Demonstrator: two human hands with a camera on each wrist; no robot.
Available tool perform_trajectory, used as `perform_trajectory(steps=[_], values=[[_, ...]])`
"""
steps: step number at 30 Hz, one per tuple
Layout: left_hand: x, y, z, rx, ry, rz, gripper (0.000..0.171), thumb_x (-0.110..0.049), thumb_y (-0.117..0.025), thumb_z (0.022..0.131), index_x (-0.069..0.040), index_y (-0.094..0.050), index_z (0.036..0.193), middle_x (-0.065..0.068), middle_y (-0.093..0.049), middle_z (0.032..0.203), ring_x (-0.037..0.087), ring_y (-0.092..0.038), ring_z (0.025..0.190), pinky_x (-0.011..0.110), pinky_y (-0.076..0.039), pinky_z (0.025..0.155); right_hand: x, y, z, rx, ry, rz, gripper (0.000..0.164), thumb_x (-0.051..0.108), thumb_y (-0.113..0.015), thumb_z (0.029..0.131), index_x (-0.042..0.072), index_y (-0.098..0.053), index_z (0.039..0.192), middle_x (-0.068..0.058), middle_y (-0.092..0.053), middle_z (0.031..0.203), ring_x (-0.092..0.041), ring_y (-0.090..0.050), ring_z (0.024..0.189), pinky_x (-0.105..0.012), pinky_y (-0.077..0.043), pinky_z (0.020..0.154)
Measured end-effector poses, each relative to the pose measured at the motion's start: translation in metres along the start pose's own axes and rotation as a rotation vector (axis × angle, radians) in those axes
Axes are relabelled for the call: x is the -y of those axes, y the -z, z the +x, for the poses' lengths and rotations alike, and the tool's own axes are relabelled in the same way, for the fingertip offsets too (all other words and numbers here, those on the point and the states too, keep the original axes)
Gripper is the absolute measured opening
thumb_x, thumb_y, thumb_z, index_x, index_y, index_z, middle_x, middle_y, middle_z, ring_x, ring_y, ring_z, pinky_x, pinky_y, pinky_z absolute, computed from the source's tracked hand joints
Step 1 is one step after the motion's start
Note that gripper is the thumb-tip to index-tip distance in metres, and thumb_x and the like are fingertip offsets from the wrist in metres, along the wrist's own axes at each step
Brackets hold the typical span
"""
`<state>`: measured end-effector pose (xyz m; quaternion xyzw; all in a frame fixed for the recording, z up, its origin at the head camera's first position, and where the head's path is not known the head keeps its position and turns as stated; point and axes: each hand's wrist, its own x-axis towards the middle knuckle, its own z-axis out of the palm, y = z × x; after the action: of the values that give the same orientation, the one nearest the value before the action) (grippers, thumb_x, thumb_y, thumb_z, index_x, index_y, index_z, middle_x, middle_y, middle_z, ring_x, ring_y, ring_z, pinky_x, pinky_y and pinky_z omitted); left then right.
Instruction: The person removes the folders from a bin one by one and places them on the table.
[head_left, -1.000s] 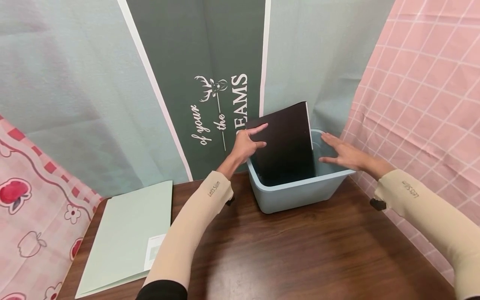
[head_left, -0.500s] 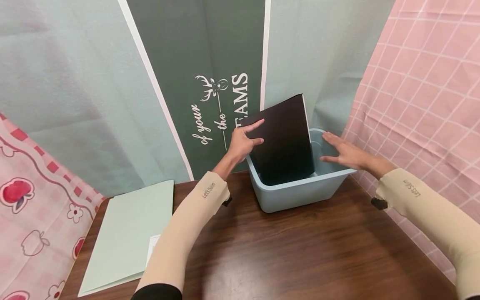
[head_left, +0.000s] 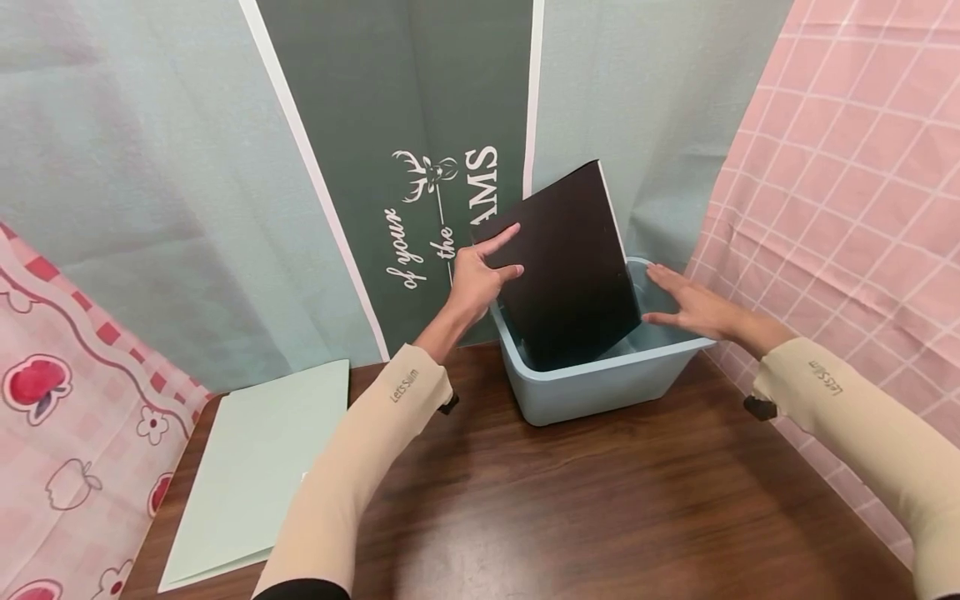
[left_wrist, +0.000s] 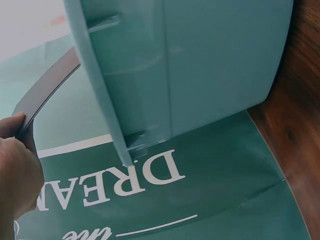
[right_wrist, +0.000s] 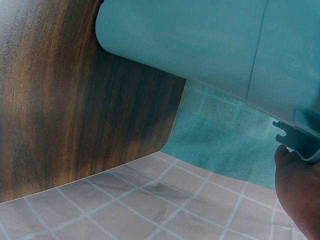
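Observation:
A black folder [head_left: 573,258] with a pale right edge stands tilted in a light blue plastic bin [head_left: 592,392], its lower part inside. My left hand [head_left: 476,279] pinches the folder's upper left edge, with thumb and index finger showing on its front face. In the left wrist view, the thin bent edge of the folder [left_wrist: 47,85] runs from the fingers to behind the bin's rim. At the bin's right end, my right hand [head_left: 697,308] grips the rim, thumb on the inner side. The right wrist view has this hand [right_wrist: 297,190] below the rim's end.
A light green folder [head_left: 262,467] lies on the brown wooden table [head_left: 585,517] at the left, partly behind my left sleeve. A grey-green cloth with white print [head_left: 420,100] hangs behind the bin. Pink checked cloth [head_left: 847,208] borders the right side.
My left hand has moved up and slightly left, raising the black folder and tilting it more. Its lower right corner has come up inside the bin. The right hand stays at the rim.

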<state>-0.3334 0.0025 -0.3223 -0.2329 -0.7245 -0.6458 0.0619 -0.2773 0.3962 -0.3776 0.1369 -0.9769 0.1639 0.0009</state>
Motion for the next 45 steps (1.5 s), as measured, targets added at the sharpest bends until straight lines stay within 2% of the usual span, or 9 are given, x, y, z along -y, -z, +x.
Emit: perform_trajectory(steps=[10,13,14,16,20,23,26,37,45], values=[[-0.013,0.007,-0.001,-0.019,-0.04,-0.032,0.062,0.009,-0.081,0.086,-0.025,-0.073,0.138,-0.005,-0.068,0.144,0.005,-0.049,0.144,0.027,-0.045,0.114,0.0,0.0,0.002,0.011,-0.015,-0.005,0.102,0.048,-0.072,0.098,-0.001,-0.017,0.168,-0.029,-0.011,0.174,-0.048,-0.012,0.16,-0.069,-0.017,0.125],[-0.017,0.009,0.0,-0.028,-0.047,-0.05,0.063,0.01,-0.081,0.086,-0.024,-0.073,0.138,-0.005,-0.068,0.144,0.006,-0.051,0.141,0.021,-0.052,0.095,-0.001,0.0,0.001,0.008,-0.01,-0.001,0.101,0.045,-0.073,0.098,-0.002,-0.017,0.168,-0.029,-0.012,0.174,-0.048,-0.012,0.16,-0.069,-0.017,0.125],[-0.019,0.01,0.0,-0.032,-0.052,-0.055,0.063,0.01,-0.08,0.086,-0.024,-0.073,0.138,-0.005,-0.068,0.144,0.006,-0.052,0.139,0.021,-0.053,0.083,-0.001,0.0,0.001,0.008,-0.011,0.001,0.101,0.044,-0.073,0.098,-0.002,-0.017,0.168,-0.029,-0.011,0.174,-0.048,-0.012,0.16,-0.069,-0.017,0.125],[-0.022,0.013,0.0,-0.041,-0.06,-0.069,0.063,0.011,-0.08,0.086,-0.023,-0.073,0.138,-0.006,-0.068,0.143,0.007,-0.053,0.135,0.023,-0.048,0.065,-0.001,-0.001,0.001,0.01,-0.014,0.005,0.101,0.043,-0.073,0.098,-0.002,-0.016,0.168,-0.029,-0.011,0.174,-0.048,-0.012,0.16,-0.069,-0.017,0.125],[-0.027,0.019,0.0,-0.07,-0.089,-0.096,0.063,0.013,-0.08,0.084,-0.021,-0.074,0.137,-0.005,-0.069,0.141,0.005,-0.052,0.136,0.02,-0.051,0.077,0.0,0.0,0.003,0.015,-0.016,0.006,0.102,0.044,-0.073,0.098,-0.001,-0.015,0.168,-0.029,-0.01,0.174,-0.048,-0.011,0.16,-0.07,-0.016,0.124],[-0.029,0.023,0.0,-0.094,-0.109,-0.117,0.064,0.015,-0.08,0.083,-0.019,-0.073,0.137,-0.003,-0.07,0.14,0.003,-0.05,0.141,0.02,-0.044,0.11,0.002,0.001,0.004,0.013,-0.009,0.008,0.103,0.045,-0.073,0.098,-0.001,-0.014,0.168,-0.029,-0.01,0.174,-0.048,-0.011,0.16,-0.069,-0.016,0.125],[-0.031,0.028,-0.001,-0.11,-0.115,-0.139,0.064,0.016,-0.08,0.083,-0.017,-0.073,0.137,-0.003,-0.07,0.14,0.002,-0.049,0.142,0.026,-0.042,0.117,0.003,0.001,0.005,0.011,-0.002,0.014,0.103,0.045,-0.073,0.098,-0.002,-0.015,0.168,-0.029,-0.01,0.174,-0.048,-0.011,0.16,-0.069,-0.016,0.125],[-0.042,0.046,-0.004,-0.148,-0.093,-0.237,0.065,0.015,-0.079,0.085,-0.018,-0.071,0.14,-0.008,-0.065,0.147,0.007,-0.054,0.141,0.026,-0.048,0.112,0.003,0.0,0.006,0.015,0.002,0.026,0.102,0.044,-0.073,0.098,-0.002,-0.014,0.168,-0.029,-0.008,0.174,-0.049,-0.01,0.16,-0.07,-0.015,0.125],[-0.047,0.055,-0.002,-0.185,-0.088,-0.408,0.068,0.024,-0.075,0.082,-0.01,-0.069,0.141,0.002,-0.063,0.15,0.015,-0.061,0.136,0.029,-0.052,0.109,0.003,0.001,0.006,-0.002,0.031,0.024,0.102,0.042,-0.075,0.097,-0.006,-0.018,0.166,-0.031,-0.012,0.173,-0.05,-0.012,0.159,-0.069,-0.016,0.125]])
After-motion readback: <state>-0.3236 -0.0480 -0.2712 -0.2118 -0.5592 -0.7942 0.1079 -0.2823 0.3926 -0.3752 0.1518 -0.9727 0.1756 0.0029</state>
